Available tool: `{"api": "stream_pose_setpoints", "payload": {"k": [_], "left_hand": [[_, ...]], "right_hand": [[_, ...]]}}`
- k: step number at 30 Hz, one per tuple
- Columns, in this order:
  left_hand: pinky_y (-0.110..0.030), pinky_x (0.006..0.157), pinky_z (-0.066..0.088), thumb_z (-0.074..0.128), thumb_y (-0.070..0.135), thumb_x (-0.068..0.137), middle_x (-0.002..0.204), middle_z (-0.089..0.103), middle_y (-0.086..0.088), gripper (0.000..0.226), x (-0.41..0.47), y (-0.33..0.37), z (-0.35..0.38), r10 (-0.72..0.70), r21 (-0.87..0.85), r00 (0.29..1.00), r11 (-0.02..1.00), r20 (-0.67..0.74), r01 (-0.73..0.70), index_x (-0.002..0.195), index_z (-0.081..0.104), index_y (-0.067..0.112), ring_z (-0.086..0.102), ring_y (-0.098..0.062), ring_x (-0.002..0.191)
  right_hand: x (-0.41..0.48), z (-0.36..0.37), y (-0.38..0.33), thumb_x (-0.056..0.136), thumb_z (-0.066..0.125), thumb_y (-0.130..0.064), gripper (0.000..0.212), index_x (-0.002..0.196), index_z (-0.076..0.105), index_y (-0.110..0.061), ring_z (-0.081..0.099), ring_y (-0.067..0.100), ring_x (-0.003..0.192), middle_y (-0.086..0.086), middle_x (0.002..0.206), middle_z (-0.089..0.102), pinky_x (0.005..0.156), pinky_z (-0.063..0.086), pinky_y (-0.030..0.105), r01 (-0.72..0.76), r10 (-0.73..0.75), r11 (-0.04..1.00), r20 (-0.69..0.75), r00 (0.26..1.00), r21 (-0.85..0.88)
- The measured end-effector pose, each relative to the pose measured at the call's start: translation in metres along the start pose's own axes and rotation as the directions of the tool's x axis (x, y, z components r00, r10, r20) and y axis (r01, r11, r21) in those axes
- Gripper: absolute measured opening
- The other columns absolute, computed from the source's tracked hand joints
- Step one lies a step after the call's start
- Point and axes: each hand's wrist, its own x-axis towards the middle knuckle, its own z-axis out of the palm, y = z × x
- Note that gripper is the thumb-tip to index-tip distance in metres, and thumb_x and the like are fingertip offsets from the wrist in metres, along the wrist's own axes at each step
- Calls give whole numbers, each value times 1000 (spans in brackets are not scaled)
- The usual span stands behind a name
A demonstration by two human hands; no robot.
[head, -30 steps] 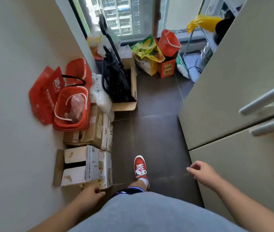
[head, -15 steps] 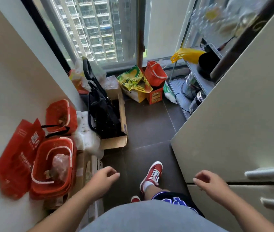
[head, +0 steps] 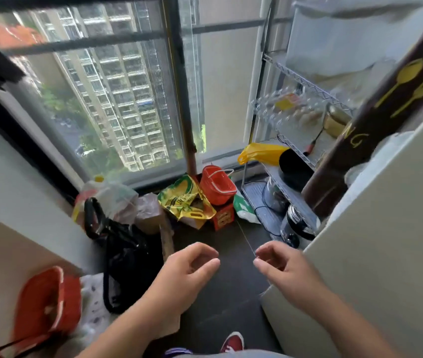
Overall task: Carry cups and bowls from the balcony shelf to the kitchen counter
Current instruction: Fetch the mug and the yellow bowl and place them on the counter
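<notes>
1. A person moves deeper onto a cluttered balcony. Within a second the view has lifted from the floor boxes to the window [head: 117, 104] and the wire shelf [head: 298, 76] at right.
2. Both hands have come up and forward. The left hand [head: 187, 267] and right hand [head: 282, 264] hang side by side over the dark floor tiles [head: 220, 301], their fingers [head: 211, 263] loosely curled and holding nothing.
3. The cups and bowls are on the shelf, well apart from the hands. A middle tier carries what appears to be clear glassware [head: 277, 109], too blurred to tell cup from bowl. A black round vessel [head: 293, 166] sits on a lower tier beside a yellow plastic bag [head: 262, 152].
4. By the look of it this is the approach stage, with nothing collected yet. The kitchen counter is out of view.
5. A dark brown panel [head: 386, 104] against the white cabinet [head: 373, 241] bears a yellow spoon and fork [head: 409, 86] and the letters "NG" [head: 357, 140].
6. The yellow-green bag [head: 184, 200] and the red carton [head: 223, 218] under the red basket [head: 218, 186] carry print too blurred to read.
</notes>
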Motion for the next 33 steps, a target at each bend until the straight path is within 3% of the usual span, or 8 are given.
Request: {"api": "stream_pose_setpoints", "payload": {"k": [5, 10, 13, 17, 20, 24, 27, 33], "left_hand": [[-11, 70, 48, 60, 54, 81, 91, 71, 20, 21, 68, 51, -14, 188, 16, 982, 982, -37, -187, 97, 66, 41, 66, -2, 85], [-42, 74, 61, 62, 55, 79, 92, 73, 10, 28, 143, 103, -25, 294, -81, 956, 953, 13, -292, 99, 67, 37, 71, -12, 84], [-41, 80, 58, 63, 49, 80, 92, 74, 10, 25, 195, 135, -27, 390, -94, 921, 918, 24, -386, 99, 68, 33, 70, -12, 87], [-33, 76, 57, 66, 42, 79, 91, 74, 7, 19, 270, 182, -25, 493, -174, 867, 862, 69, -477, 95, 69, 34, 70, -18, 84], [-32, 79, 54, 67, 35, 80, 92, 75, 6, 16, 327, 217, -24, 573, -234, 809, 811, 133, -536, 95, 70, 30, 69, -13, 86], [-31, 77, 52, 67, 40, 76, 90, 74, 2, 22, 391, 267, -29, 660, -313, 719, 745, 219, -589, 93, 71, 27, 68, -15, 84], [-30, 75, 54, 66, 47, 73, 91, 75, 3, 29, 429, 306, -38, 734, -325, 633, 678, 247, -659, 95, 71, 28, 69, -16, 84], [-33, 71, 54, 66, 31, 77, 86, 74, -3, 20, 481, 391, -52, 859, -376, 449, 511, 246, -773, 94, 70, 21, 66, -15, 79]], "right_hand": [[63, -35, -42, 79, 71, -34, 8, 85, 68, -31, 66, 9, 71, -5, 79, 72, 66, 54, 24, 95, -95, 995, -99, 991, 0], [111, -70, -72, 81, 68, -39, 8, 88, 65, -36, 65, 1, 70, -13, 81, 71, 62, 50, 12, 189, -169, 981, -264, 950, 52], [137, -89, -86, 78, 65, -44, 12, 87, 64, -36, 65, 0, 70, -16, 80, 70, 62, 50, 11, 222, -185, 974, -399, 898, 47], [173, -117, -103, 81, 68, -38, 8, 87, 65, -34, 66, 2, 71, -14, 81, 71, 62, 48, 11, 257, -185, 964, -539, 822, 61], [203, -142, -116, 82, 69, -34, 6, 86, 66, -31, 65, 1, 71, -13, 79, 71, 65, 49, 11, 263, -156, 962, -643, 750, 72], [240, -179, -142, 83, 69, -31, 9, 89, 67, -24, 69, 13, 76, -3, 77, 73, 75, 54, 25, 262, -132, 963, -755, 643, 55], [261, -211, -168, 84, 69, -33, 7, 88, 68, -28, 68, 8, 77, -8, 83, 73, 71, 53, 19, 275, -165, 961, -822, 545, -11], [282, -276, -231, 78, 65, -42, 15, 90, 67, -32, 68, 12, 79, -5, 84, 72, 74, 56, 33, 301, -272, 938, -900, 340, -170]]}}
